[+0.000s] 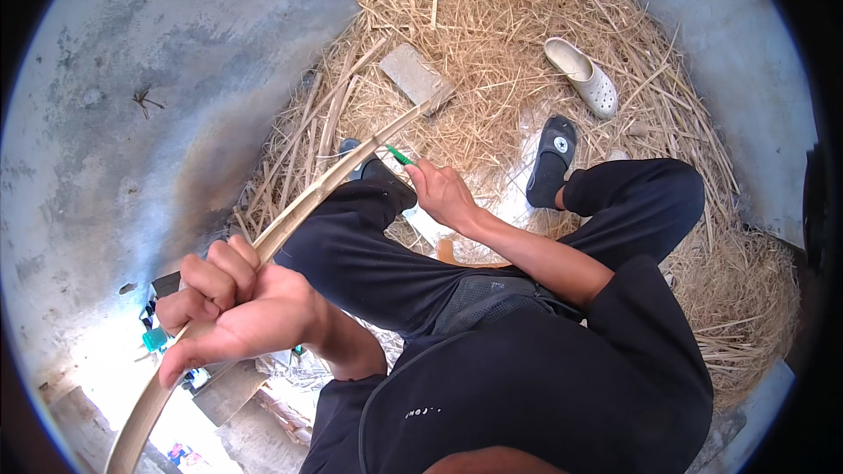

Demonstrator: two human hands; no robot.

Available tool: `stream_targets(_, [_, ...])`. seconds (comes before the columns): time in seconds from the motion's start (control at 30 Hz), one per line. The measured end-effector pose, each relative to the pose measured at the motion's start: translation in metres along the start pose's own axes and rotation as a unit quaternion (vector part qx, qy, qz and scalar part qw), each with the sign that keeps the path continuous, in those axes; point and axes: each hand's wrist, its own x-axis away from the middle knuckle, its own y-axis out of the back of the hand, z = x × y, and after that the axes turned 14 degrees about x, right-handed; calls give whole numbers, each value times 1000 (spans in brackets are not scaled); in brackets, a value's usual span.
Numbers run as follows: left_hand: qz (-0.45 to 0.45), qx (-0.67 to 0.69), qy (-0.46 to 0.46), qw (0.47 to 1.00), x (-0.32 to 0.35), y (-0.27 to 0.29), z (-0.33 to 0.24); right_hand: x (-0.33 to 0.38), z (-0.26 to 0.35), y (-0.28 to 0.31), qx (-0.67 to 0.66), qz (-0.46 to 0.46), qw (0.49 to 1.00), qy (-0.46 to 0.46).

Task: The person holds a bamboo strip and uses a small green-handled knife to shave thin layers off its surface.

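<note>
Here: left hand (233, 312) fingers wrapped round bamboo strip (299, 211), long axis lower-left to upper-right, tip on grey block (413, 75); right hand (443, 193) fingers pinch green marker (399, 155).

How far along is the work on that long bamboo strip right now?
Looks done: the bamboo strip is already split thin and flat, and straw-like trimmings litter the ground. In hand: the left hand grips the strip near its lower part, while the right hand holds a green-handled tool against it, the far end resting by a grey block. What is left cannot be judged; no finished piece shows.
</note>
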Motion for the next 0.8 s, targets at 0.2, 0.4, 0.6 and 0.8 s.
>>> stream_targets(0.2, [-16, -32, -19, 999, -11, 8, 3, -10, -7, -13, 103, -21, 994, 29])
stream_targets(0.4, [9, 27, 2, 1000, -2, 8, -6, -19, -118, -54, 188, 15, 980, -70])
stream_targets(0.6, [15, 47, 1, 999, 4, 14, -7, -6, -114, -25, 146, -23, 986, -83])
stream_targets(0.8, [-9, 20, -5, 1000, 3, 11, -7, -20, -27, -21, 76, -70, 993, 57])
